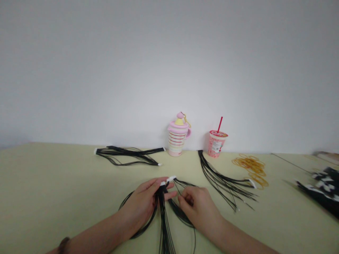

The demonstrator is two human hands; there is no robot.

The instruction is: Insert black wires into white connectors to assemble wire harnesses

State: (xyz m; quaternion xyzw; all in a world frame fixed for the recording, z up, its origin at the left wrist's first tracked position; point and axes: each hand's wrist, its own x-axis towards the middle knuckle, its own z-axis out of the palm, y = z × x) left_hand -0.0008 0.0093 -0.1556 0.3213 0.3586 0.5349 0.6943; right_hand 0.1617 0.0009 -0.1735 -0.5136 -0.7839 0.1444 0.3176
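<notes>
2 bare hands are held close together over the tabletop (53,183), and between them a black wire bundle (164,222) is hung. Its white connector (162,183) is gripped by the left hand (144,201), thumb against fingers, and its long axis is pointed down the view from there. A 2nd white connector (171,178) is seen at the left fingertips, with wires led off rightward, nearer to the right hand (197,204). By that hand, curled, 1 thin black wire (178,188) appears to be pinched, though the contact is too small to be certain. Beyond, a left-hand bundle (132,152) is laid crosswise and a right-hand bundle (217,173) slantwise, near yellow bands (249,165).
</notes>
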